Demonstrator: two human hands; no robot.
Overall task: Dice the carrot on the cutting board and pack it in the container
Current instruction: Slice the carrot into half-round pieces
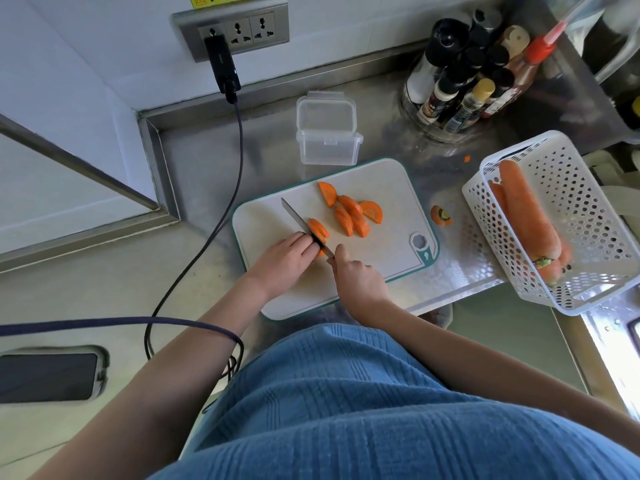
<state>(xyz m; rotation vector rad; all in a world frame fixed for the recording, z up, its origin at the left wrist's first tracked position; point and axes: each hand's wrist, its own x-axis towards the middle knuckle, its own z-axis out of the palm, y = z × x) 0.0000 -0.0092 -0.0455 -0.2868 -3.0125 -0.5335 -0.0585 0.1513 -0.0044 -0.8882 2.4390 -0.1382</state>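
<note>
A white cutting board [381, 188] with a teal rim lies on the steel counter. Several half-round carrot slices [353, 216] are scattered across its middle. My left hand [284, 261] presses down on a carrot piece [318, 230] near the board's left side. My right hand [356, 275] grips the handle of a knife [298, 218], whose blade sits on that piece right beside my left fingers. A clear plastic container [327, 136] stands open and empty just behind the board, its lid hinged up at the back.
A white perforated basket [568, 174] with whole carrots stands at the right. A cut carrot top [440, 215] lies beside the board. A rack of sauce bottles [460, 81] stands at the back right. A black cable [221, 216] runs left of the board; a phone [48, 375] lies far left.
</note>
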